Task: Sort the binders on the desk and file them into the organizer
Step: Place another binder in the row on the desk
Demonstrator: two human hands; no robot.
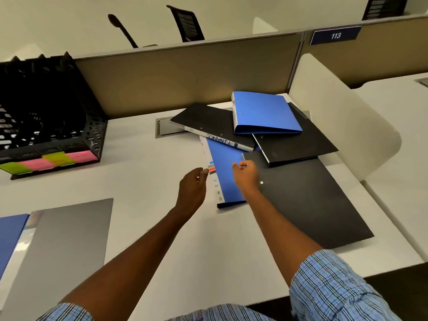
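Binders [245, 135] lie in a messy pile on the right side of the table [148, 172], well apart from the black organizer [46, 107] at the far left. A blue binder [266, 112] sits on top at the far end. It rests over a black binder [208, 121] with FINANCE on its white edge and a second black binder [298, 144]. Nearer you, a flat blue folder [228, 179] lies partly under a big black folder [310, 205].

Your left hand [192, 188] is just beside the flat blue folder's white edge, its fingers [203, 173] loose and holding nothing. Your right hand [246, 176] is at the far left corner of the big black folder with its fingers curled. It is not clear if they have hold of it.

Pink and green sticky notes [58, 159] line the organizer's front. A grey folder [67, 239] and a second blue folder [11, 235] lie at the near left.
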